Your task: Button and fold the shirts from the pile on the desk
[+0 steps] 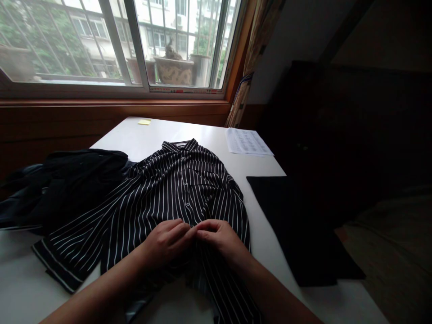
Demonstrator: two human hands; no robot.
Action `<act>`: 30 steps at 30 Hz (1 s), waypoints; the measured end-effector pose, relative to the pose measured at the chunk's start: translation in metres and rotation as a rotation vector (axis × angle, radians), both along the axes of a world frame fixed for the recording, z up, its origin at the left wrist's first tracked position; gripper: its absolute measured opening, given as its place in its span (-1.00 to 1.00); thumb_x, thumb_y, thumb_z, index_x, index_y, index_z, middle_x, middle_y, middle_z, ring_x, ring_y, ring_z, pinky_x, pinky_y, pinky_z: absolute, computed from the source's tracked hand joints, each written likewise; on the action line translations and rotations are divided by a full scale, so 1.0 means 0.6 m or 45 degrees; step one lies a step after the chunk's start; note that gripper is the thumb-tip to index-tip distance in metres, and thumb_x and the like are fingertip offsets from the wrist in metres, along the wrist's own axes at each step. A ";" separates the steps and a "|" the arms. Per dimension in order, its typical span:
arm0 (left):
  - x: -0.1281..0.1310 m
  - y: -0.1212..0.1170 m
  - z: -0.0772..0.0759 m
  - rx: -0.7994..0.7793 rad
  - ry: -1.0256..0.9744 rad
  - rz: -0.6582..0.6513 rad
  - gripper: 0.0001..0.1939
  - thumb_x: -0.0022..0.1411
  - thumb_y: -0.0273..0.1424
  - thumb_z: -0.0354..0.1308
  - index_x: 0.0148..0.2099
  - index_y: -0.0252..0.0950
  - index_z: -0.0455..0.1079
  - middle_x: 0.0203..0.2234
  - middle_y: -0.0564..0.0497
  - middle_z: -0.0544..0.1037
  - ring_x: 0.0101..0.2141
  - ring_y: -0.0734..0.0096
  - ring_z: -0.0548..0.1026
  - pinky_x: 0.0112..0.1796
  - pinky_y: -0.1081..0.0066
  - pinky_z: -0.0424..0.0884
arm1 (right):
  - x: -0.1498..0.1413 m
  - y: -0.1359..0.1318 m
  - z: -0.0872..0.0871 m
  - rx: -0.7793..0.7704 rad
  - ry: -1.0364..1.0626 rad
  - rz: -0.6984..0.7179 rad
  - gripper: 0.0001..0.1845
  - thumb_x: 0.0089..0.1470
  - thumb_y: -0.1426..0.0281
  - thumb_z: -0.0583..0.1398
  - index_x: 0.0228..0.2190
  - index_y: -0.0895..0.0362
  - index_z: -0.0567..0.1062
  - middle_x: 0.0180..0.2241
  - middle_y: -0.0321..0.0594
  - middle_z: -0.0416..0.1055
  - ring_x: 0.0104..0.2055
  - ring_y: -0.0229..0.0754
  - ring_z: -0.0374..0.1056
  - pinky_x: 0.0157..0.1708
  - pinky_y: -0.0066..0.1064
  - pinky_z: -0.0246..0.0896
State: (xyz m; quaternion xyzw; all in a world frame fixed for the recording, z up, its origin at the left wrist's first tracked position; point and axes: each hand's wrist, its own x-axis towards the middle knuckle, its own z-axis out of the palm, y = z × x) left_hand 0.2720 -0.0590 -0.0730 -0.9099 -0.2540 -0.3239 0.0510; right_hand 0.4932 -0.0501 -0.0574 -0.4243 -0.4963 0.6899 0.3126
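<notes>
A black shirt with white stripes (162,189) lies front up on the white table, its collar toward the window. Small buttons run down its front, and the upper ones look fastened. My left hand (170,238) is closed on the front edge of the shirt, low on the button line. Right beside it, my right hand (218,236) pinches the same edge between thumb and forefinger. The fingertips of both hands meet there and hide whatever button is between them. One sleeve spreads out to the left; the other hangs down past my right forearm.
Dark clothes (77,180) are heaped on the left of the white table (266,168). A folded black cloth (297,229) lies along the right edge and hangs over it. Printed sheets (248,141) and a yellow sticky note (144,122) lie toward the window.
</notes>
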 end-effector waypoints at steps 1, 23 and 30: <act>0.000 0.000 0.001 -0.012 -0.001 -0.008 -0.71 0.40 -0.52 0.09 0.13 -0.41 0.35 -0.34 -0.04 0.51 -0.41 0.37 0.44 -0.43 0.35 0.44 | 0.000 0.000 0.001 -0.004 -0.001 0.001 -0.68 -0.02 0.19 0.43 -0.25 0.11 0.68 -0.25 -0.18 0.61 -0.15 -0.09 0.49 -0.06 -0.27 0.32; -0.017 -0.010 0.027 0.110 -0.194 0.031 -0.82 0.44 -0.50 0.04 -0.01 -0.39 0.43 -0.43 0.00 0.55 -0.42 0.41 0.53 -0.36 0.39 0.52 | -0.009 -0.020 0.020 0.946 -0.384 -0.066 -0.92 0.19 0.34 0.30 -0.31 0.07 0.61 -0.35 -0.27 0.49 -0.29 -0.22 0.43 -0.25 -0.38 0.32; -0.016 -0.010 0.021 0.081 -0.203 0.063 -0.83 0.45 -0.47 0.04 -0.04 -0.36 0.44 -0.45 0.02 0.53 -0.44 0.44 0.51 -0.37 0.41 0.51 | -0.013 -0.026 0.014 1.075 -0.372 -0.062 -0.88 0.24 0.36 0.23 -0.27 0.07 0.61 -0.35 -0.21 0.48 -0.30 -0.20 0.43 -0.25 -0.35 0.37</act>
